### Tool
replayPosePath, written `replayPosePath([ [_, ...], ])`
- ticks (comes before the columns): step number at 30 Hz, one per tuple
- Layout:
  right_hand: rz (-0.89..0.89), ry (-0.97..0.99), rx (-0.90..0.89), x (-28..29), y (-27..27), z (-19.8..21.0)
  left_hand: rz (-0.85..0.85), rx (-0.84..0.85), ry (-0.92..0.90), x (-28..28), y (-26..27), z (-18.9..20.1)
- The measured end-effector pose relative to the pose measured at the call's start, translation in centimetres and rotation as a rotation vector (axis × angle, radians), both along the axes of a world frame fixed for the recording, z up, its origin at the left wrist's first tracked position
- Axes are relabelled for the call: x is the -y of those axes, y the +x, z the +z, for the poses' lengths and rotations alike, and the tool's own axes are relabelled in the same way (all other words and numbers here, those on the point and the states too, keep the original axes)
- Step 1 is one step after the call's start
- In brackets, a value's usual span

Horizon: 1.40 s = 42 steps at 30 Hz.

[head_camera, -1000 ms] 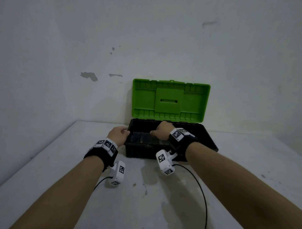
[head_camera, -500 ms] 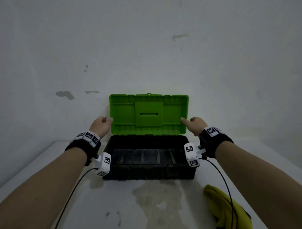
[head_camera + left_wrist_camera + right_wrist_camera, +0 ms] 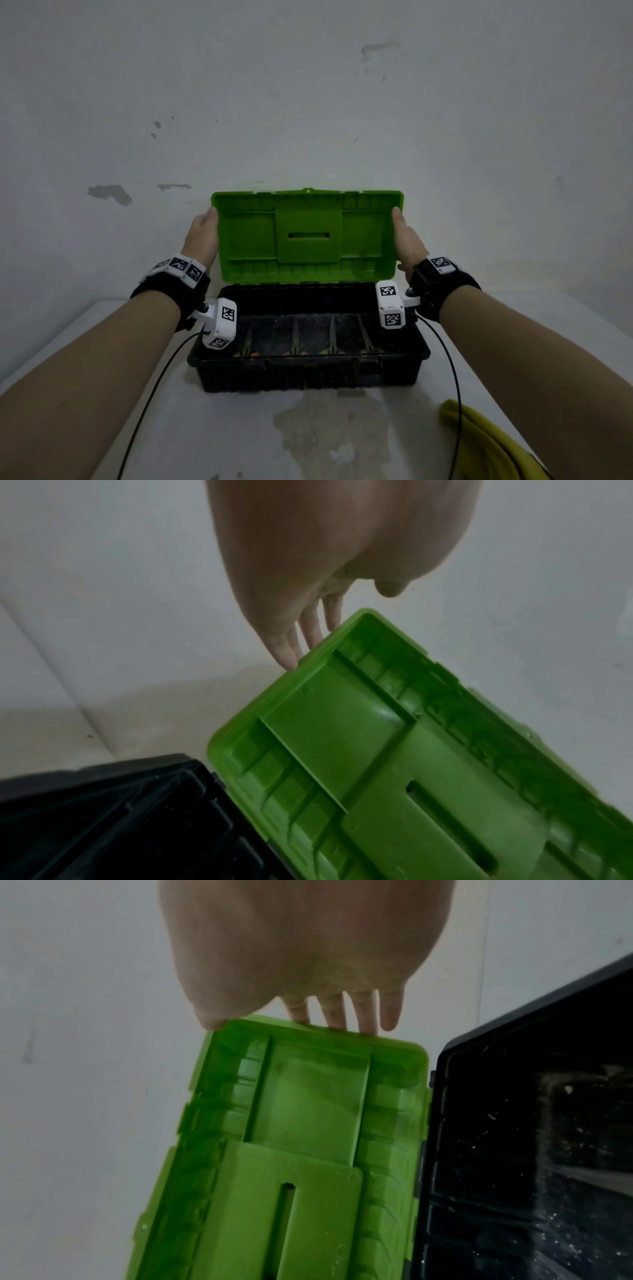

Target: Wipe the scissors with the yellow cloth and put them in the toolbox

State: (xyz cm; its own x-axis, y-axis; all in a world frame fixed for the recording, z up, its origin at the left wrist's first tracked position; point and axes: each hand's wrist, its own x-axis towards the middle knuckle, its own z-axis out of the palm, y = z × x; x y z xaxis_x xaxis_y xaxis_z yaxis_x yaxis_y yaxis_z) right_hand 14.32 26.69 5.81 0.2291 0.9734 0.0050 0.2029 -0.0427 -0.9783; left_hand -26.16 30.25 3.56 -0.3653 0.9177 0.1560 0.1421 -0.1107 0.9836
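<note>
left hand (image 3: 202,236), right hand (image 3: 406,240) flat on lid (image 3: 308,236) ends | head only: yellow cloth (image 3: 486,445)

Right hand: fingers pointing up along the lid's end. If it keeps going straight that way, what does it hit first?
Probably nothing. The right hand points up beside the green lid, fingers against its edge; beyond them only the wall shows. How far back the wall sits is unclear.

lid (image 3: 308,236) green | toolbox (image 3: 308,373) black | cloth (image 3: 486,442) yellow
</note>
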Motion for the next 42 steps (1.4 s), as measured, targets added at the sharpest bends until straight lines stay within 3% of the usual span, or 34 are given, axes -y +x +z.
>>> replayPosePath([
  [4, -0.002, 0.012, -0.062, 4.4, 0.0, 1.4, -0.027, 0.11, 0.007, 8.7, 4.5, 3.5],
  [10, 0.023, -0.041, -0.035, 9.8, 1.1, 0.3, -0.03, 0.094, -0.003, 14.3, 3.2, 0.8],
  [18, 0.034, -0.004, 0.065, 14.0, 1.3, -3.6, -0.071, -0.294, -0.041, 20.3, 3.0, -2.6],
  [28, 0.124, 0.036, 0.29, 15.9, 2.2, -8.8, -0.153, -0.653, -0.154, 22.2, 1.2, -7.0],
  [42, 0.053, 0.029, 0.437, 16.4, 1.6, -8.4, -0.063, -0.721, -0.149, 22.4, 2.0, -7.4],
])
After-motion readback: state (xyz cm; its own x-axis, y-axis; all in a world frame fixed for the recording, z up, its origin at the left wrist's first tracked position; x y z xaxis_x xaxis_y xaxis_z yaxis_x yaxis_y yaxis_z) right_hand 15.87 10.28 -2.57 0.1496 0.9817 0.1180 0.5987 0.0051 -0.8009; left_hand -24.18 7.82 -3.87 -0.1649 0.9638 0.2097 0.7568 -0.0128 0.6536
